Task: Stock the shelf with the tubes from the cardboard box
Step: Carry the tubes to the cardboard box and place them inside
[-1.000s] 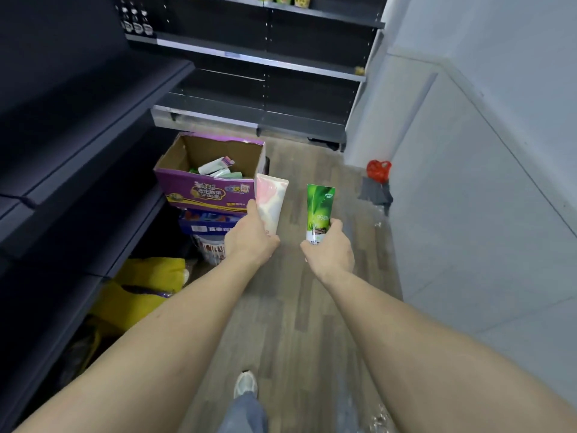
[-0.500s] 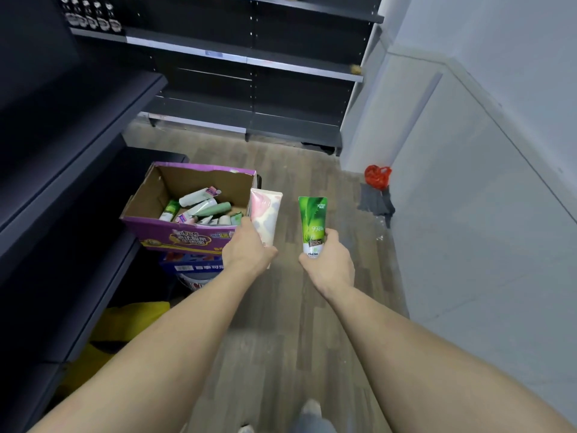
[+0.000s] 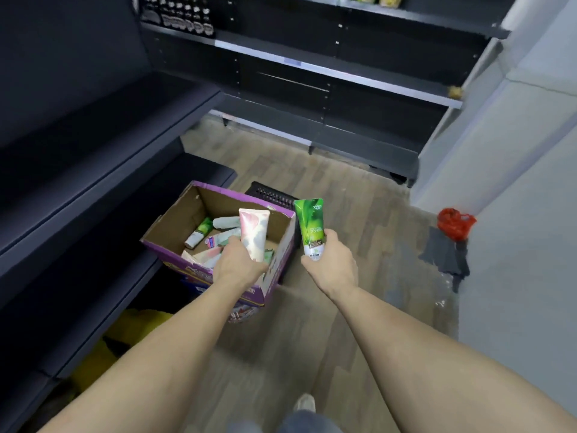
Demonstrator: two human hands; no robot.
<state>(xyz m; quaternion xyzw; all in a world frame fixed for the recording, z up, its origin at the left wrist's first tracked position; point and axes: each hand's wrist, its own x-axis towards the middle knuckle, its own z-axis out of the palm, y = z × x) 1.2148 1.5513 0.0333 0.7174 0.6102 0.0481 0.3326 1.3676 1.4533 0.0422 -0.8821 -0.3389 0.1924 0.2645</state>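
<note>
An open cardboard box (image 3: 175, 220) with purple printed sides stands on the floor beside the dark shelf (image 3: 103, 170) on the left. Several tubes (image 3: 218, 234) lie inside it. My left hand (image 3: 239, 265) hovers over the box's right part, shut on a white and pink tube (image 3: 254, 232) held upright. My right hand (image 3: 331, 265) is just right of the box, shut on a green tube (image 3: 310, 228), cap end down in my fist.
Dark shelving (image 3: 327, 73) runs along the back wall, with small bottles (image 3: 178, 14) on an upper level. A black crate (image 3: 271, 193) sits behind the box. A red bag (image 3: 456, 221) and grey cloth (image 3: 445, 254) lie by the right wall. Something yellow (image 3: 137, 326) lies under the left shelf.
I have stepped closer, so the box now sits under my left hand and its inside shows. Both hands keep hold of their tubes.
</note>
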